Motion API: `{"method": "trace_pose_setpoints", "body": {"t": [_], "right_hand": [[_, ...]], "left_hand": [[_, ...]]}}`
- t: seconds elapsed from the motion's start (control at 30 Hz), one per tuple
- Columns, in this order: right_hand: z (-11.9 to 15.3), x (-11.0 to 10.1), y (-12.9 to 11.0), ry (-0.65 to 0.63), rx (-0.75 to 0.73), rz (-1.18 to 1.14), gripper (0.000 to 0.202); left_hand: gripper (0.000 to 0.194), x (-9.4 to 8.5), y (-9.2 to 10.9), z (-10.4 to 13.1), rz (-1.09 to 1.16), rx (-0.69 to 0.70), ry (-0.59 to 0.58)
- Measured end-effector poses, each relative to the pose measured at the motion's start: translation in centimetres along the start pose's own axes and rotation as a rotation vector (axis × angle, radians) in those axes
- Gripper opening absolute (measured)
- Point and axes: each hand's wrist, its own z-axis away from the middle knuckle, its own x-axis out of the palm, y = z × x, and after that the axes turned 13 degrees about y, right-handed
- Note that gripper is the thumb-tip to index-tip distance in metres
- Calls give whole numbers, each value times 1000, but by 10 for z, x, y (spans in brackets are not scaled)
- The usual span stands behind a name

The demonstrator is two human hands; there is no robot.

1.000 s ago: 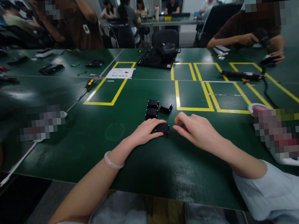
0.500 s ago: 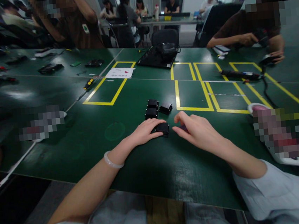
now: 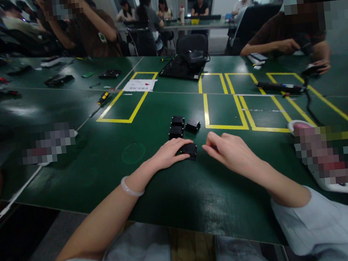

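A small black box-like block [image 3: 190, 150] sits on the green table, held between the thumb and fingers of my left hand [image 3: 171, 152]. Just to its right, apart from it, is my right hand [image 3: 226, 148], its index finger curled in against the thumb. Whatever may be inside that pinch is hidden. Beyond my left hand, two similar black blocks [image 3: 176, 129] stand one behind the other. Another black block [image 3: 193, 125] lies turned at an angle beside them.
Yellow tape outlines [image 3: 225, 125] mark the table ahead. A screwdriver [image 3: 103, 98] and a paper sheet [image 3: 140, 85] lie to the left. A flat black panel [image 3: 180, 70] is farther back. White-edged phone-like objects lie at both sides. Other people sit around the table.
My right hand's thumb and index finger, apart before, have closed together. My left hand and the black blocks have stayed in place. The person at back left has shifted their arms.
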Motion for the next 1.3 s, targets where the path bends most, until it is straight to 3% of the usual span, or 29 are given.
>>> {"method": "trace_pose_setpoints", "body": {"t": [0.43,0.8,1.07,1.3], "right_hand": [[-2,-2,-2,-62,21,133,27],[0,5,3,8,33,-63,29],[2,4,4,55,4,-185,10],[-1,3,1,53,2,-4,25]], "left_hand": [[45,1,0,0,-12,10,5],[46,0,0,0,-9,14,-2],[45,1,-1,0,3,18,-2],[46,1,0,0,-6,2,10]]}}
